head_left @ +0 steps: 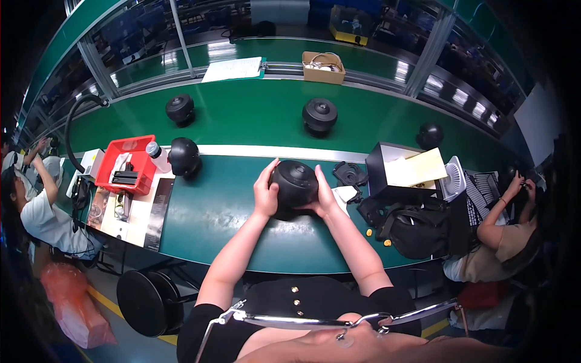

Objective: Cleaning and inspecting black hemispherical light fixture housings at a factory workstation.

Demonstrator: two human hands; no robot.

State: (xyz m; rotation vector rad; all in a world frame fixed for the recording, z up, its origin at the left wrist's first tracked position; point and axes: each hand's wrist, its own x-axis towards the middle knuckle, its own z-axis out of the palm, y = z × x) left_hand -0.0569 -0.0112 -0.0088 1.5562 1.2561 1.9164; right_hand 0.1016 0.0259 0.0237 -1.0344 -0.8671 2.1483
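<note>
Between my two hands is a black, rounded device with a domed top and a small round button-like centre. My left hand is wrapped against its left side, thumb toward me. On the opposite side my right hand grips it, with the fingers partly hidden behind and under it. The device is upright, at or just over the green table; whether it touches the top I cannot tell. Close to my right hand lie a black plastic part and a small white piece.
Similar black devices stand on the green belt, and another at the table's left. Beside that are a clear bottle and a red bin. To the right sit a black box and a black bag. Co-workers sit on both sides.
</note>
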